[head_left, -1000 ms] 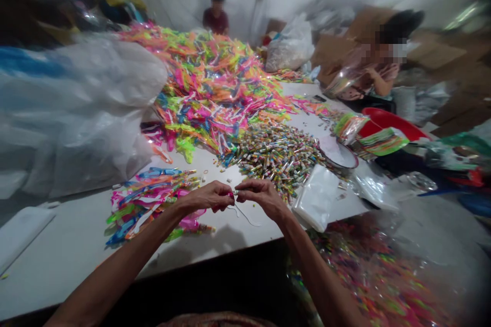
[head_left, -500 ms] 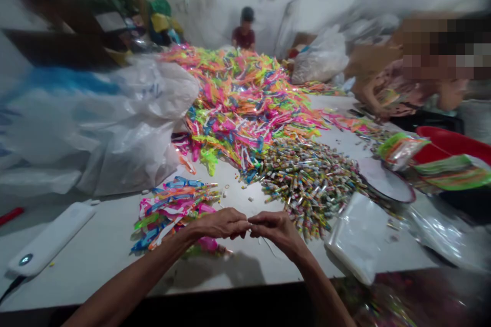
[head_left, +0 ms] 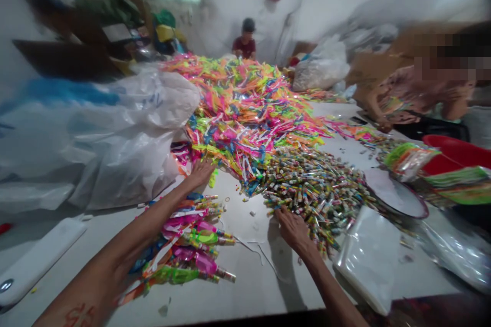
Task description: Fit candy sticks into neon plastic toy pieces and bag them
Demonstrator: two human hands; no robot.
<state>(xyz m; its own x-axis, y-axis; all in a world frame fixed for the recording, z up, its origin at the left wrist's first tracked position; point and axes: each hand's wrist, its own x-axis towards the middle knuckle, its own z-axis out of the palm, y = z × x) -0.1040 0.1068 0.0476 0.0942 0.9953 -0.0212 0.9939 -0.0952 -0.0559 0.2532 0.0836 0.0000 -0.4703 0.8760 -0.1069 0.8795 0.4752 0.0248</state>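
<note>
My left hand point(head_left: 200, 172) reaches forward over the white table point(head_left: 253, 286) to the near edge of a big heap of neon plastic strips point(head_left: 249, 107); its fingers touch the strips. Whether it grips one I cannot tell. My right hand point(head_left: 292, 227) rests with fingers spread on the near edge of a pile of small colourful tubes point(head_left: 314, 189). Under my left forearm lies a small bunch of finished neon pieces with tubes on their ends point(head_left: 187, 245). A thin white string point(head_left: 257, 250) lies on the table between my hands.
A large white plastic sack point(head_left: 107, 133) fills the left. A stack of clear bags point(head_left: 368, 255) lies at the right, beyond it a round dish point(head_left: 395, 194) and a red basin point(head_left: 456, 153). One person point(head_left: 245, 41) sits at the far end, another point(head_left: 414, 92) at the right.
My hands were together at the table's near edge, working a small piece. They have parted: the left went forward to the strip heap, the right to the tube pile.
</note>
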